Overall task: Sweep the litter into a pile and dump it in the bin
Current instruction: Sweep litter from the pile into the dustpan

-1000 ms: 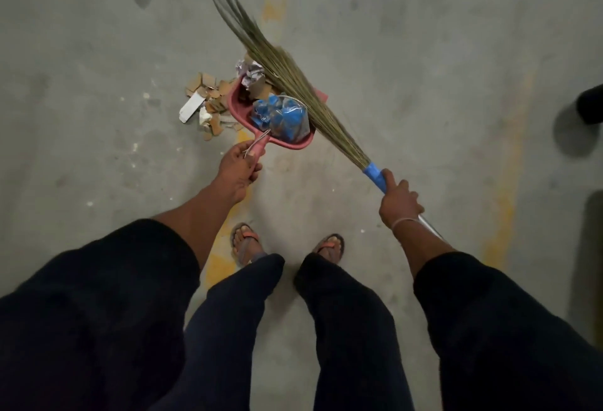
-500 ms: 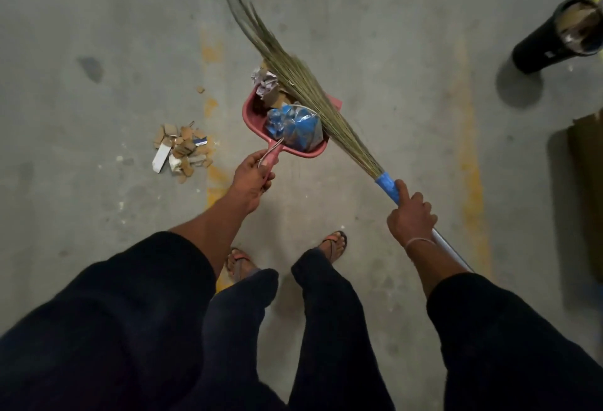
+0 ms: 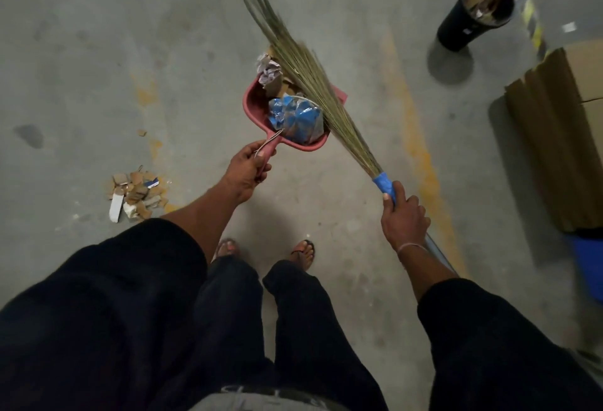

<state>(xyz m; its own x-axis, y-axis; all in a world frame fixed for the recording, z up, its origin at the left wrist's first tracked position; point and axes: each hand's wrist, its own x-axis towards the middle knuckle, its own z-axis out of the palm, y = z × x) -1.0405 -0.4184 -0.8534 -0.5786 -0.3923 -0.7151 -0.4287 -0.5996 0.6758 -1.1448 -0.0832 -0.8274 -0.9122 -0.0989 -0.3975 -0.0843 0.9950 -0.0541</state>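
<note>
My left hand (image 3: 245, 169) grips the handle of a red dustpan (image 3: 254, 107), held off the floor and loaded with a blue plastic wrapper (image 3: 295, 118), crumpled paper (image 3: 269, 69) and cardboard bits. My right hand (image 3: 404, 218) holds a grass broom (image 3: 306, 74) by its blue-taped neck, its bristles lying across the pan's right side. A small pile of cardboard scraps (image 3: 135, 190) lies on the concrete floor at my lower left. A black round bin (image 3: 474, 11) with litter inside stands at the upper right.
A flattened cardboard box (image 3: 561, 136) leans at the right edge, with a blue container (image 3: 587, 263) below it. Faded yellow lines cross the grey floor. My feet in sandals (image 3: 303, 250) stand under the pan.
The view has swung right: the bin and the cardboard box have come into sight, and the scrap pile has slid to my lower left, away from the lifted dustpan.
</note>
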